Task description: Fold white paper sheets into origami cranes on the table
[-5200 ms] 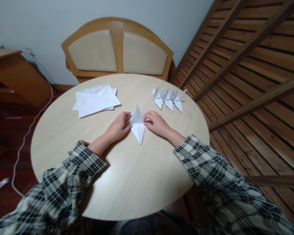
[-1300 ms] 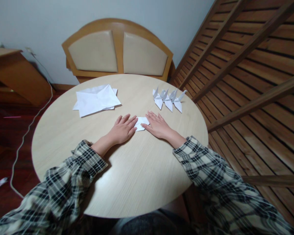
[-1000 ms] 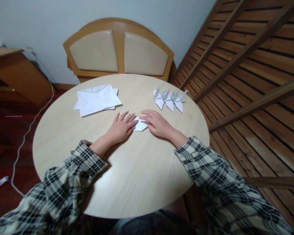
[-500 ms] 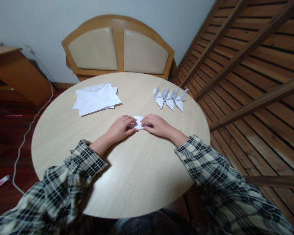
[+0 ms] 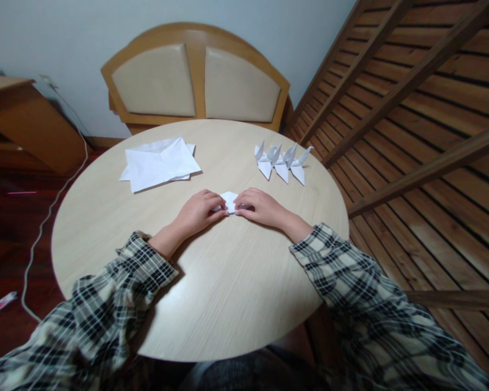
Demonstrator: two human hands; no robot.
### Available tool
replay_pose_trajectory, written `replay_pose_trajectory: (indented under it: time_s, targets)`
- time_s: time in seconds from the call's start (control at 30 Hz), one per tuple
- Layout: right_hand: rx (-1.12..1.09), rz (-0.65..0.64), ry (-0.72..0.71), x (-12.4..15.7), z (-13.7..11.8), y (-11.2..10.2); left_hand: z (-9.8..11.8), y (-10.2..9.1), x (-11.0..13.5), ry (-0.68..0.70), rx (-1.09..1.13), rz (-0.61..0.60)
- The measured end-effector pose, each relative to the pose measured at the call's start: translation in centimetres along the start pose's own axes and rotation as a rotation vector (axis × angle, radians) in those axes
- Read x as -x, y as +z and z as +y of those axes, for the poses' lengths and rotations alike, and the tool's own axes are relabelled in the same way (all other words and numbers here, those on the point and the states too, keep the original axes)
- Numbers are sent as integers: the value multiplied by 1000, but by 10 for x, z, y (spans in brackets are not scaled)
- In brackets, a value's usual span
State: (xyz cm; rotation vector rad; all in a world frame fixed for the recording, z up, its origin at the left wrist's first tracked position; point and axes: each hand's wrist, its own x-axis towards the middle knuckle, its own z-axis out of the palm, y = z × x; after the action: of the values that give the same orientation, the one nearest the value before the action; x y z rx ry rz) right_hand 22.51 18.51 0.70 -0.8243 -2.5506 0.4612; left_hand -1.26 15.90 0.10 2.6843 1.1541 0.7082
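A small folded piece of white paper [image 5: 230, 200] lies on the round table [image 5: 212, 293], between my two hands. My left hand [image 5: 201, 210] pinches its left side, thumb at the near edge and fingers on top. On the opposite side my right hand [image 5: 261, 207] grips it in the same way, with the thumb low and the fingers curled over. The fingertips of both hands nearly meet and cover much of the paper, so its full shape is hidden.
Three folded paper cranes [image 5: 281, 163] stand in a row at the back right of the table. Several white paper sheets [image 5: 158, 165] lie stacked at the back left. Behind the table is a wooden headboard [image 5: 199, 70]; a slatted wooden panel [image 5: 427, 163] rises at the right.
My fingertips have shifted very slightly on the near edge of the folded paper. Both hands keep their hold, and the cranes and sheets stay in place.
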Motion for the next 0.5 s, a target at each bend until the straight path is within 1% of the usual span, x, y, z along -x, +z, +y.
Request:
replay_pose_trajectory:
  time_s: [0.33,0.5]
  targets:
    - [27,-5,12,-1,-3,-1,-2,2,0,-15,7,10]
    - [53,15,22,-2,-2,1,-2,4,0,-50,22,12]
